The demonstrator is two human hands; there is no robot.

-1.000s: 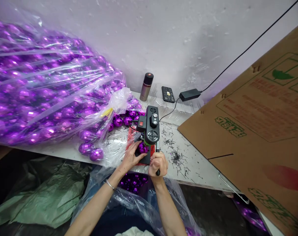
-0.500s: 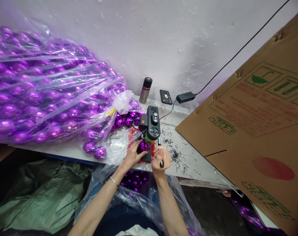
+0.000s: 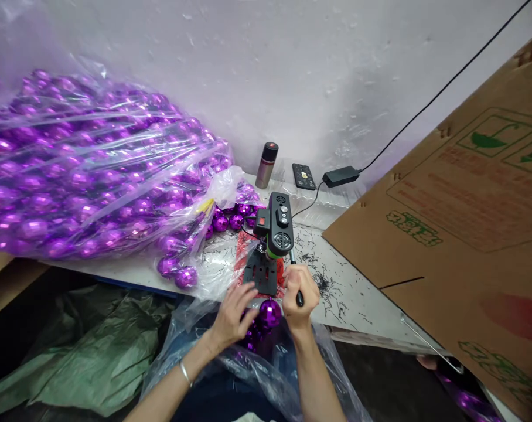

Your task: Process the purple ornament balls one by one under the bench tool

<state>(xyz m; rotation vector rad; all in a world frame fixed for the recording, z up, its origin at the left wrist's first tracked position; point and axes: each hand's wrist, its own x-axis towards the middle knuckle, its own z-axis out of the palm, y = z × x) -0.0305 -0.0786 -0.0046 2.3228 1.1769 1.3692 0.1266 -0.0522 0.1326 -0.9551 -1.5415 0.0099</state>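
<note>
A small black drill press (image 3: 280, 225) stands on the table, its slotted base plate (image 3: 261, 271) bare over a red sheet. My right hand (image 3: 300, 293) is wrapped round the black-gripped lever at its right side. In front of the base, my left hand (image 3: 234, 313) has its fingers apart and holds nothing. Just right of its fingertips, a shiny purple faceted ball (image 3: 270, 312) is over the open clear bag (image 3: 266, 366) below the table edge. More purple balls lie inside that bag, partly hidden by my left hand.
A large clear bag of purple balls (image 3: 85, 181) fills the left. Behind the press are a bottle (image 3: 266, 165), a phone (image 3: 303, 176) and a power adapter (image 3: 341, 176). A cardboard box (image 3: 459, 234) leans at right. Dark shavings (image 3: 323, 284) litter the table.
My left hand has moved down and toward me from the press base and opened. The purple ball has left the base and is now over the lower bag. My right hand still grips the lever.
</note>
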